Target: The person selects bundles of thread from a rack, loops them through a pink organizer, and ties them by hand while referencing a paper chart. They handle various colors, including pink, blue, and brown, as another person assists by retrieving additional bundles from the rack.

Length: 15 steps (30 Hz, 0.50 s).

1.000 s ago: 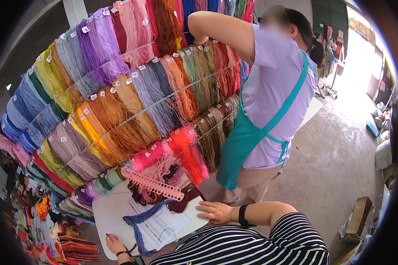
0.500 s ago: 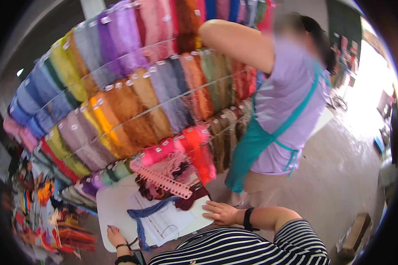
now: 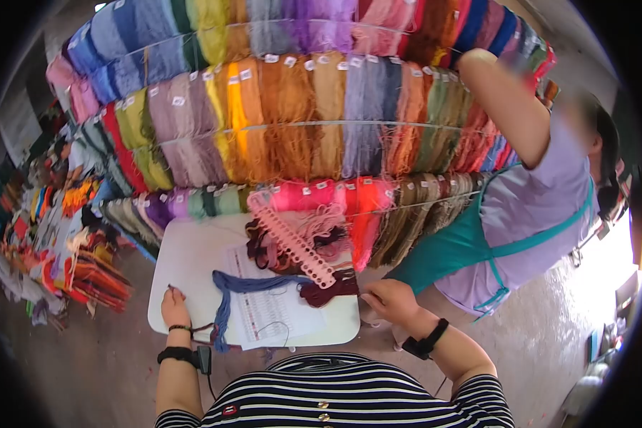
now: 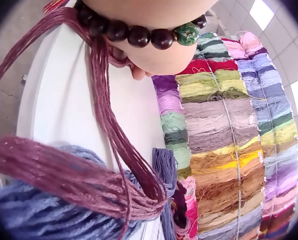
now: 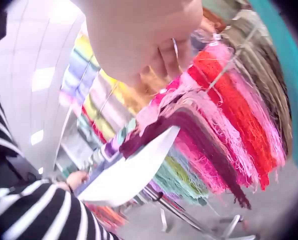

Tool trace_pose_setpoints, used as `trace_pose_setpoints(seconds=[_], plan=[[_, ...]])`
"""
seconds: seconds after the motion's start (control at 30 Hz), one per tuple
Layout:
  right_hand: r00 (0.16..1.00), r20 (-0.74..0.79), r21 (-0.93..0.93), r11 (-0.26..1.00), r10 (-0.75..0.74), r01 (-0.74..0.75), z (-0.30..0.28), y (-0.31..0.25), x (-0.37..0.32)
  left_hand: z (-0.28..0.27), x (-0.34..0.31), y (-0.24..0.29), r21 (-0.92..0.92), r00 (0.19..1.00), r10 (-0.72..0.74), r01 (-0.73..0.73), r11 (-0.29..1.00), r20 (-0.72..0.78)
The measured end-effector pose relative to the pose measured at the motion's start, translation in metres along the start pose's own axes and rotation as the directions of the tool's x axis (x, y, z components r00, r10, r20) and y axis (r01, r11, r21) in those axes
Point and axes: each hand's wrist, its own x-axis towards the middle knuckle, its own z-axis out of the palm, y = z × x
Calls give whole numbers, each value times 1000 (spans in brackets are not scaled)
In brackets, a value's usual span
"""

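My left hand [image 3: 175, 308] rests at the left side of the white table [image 3: 192, 246], a small dark tip showing at its fingertips. Maroon yarn [image 4: 103, 95] passes by the beaded bracelet [image 4: 139, 36] at this wrist and trails over a blue skein [image 4: 49, 205]. My right hand [image 3: 392, 299] hovers by the table's right edge with loosely bent fingers and nothing in them. Close to it lie a dark maroon skein [image 3: 333, 288] and a pink strip with holes [image 3: 290, 239], over pink and dark yarn. The blue skein crosses a printed sheet [image 3: 264, 314].
A rack of labelled, many-coloured yarn skeins [image 3: 285, 93] curves behind the table. On the right another person [image 3: 528, 207] in a teal apron reaches up to the rack, close to my right hand. Piles of coloured textiles [image 3: 85, 235] lie at the left.
The head view has turned and levelled, bringing the rack square in front. My right hand, earlier flat on the table's right edge, has lifted and its fingers have bent. The left hand stays at the table.
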Motion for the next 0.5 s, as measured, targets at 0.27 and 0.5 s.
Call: trace_pose_setpoints(seconds=[0.27, 0.5], plan=[[952, 205, -13, 973, 229, -231, 87, -15, 92, 7, 8, -28, -324, 999, -22, 37, 945, 49], [944, 123, -193, 941, 305, -279, 116, -27, 106, -107, -7, 18, -758, 959, -252, 260, 598, 130]])
